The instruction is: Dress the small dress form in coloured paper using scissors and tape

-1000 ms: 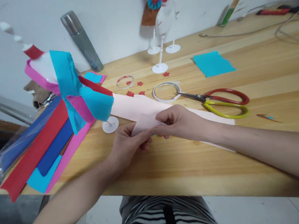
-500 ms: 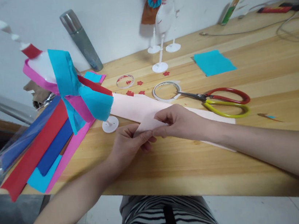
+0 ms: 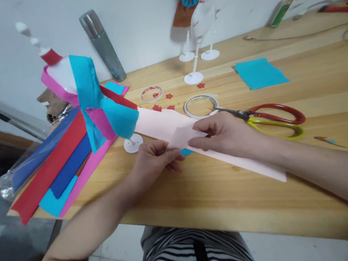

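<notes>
A long pale pink paper strip (image 3: 160, 126) lies slantwise across the wooden table (image 3: 201, 191). My left hand (image 3: 154, 159) pinches its folded near corner from below. My right hand (image 3: 222, 134) pinches the same fold from the right, fingers closed on the paper. A small turquoise scrap (image 3: 185, 151) shows just under the fold between the two hands. Left of the hands stands a white figure on a stand (image 3: 93, 102), wrapped in turquoise, pink and red crepe paper.
Red-and-yellow scissors (image 3: 271, 117) lie right of my right hand, beside a tape ring (image 3: 201, 105). Rolls of red, blue and pink crepe paper (image 3: 57, 167) lie at the left edge. A steel flask (image 3: 103, 45), more white figures (image 3: 198, 20) and a turquoise sheet (image 3: 259, 73) stand further back.
The pink strip's fold has been lifted and shifted slightly right with both hands; the turquoise scrap under it now shows. The view has drifted a little.
</notes>
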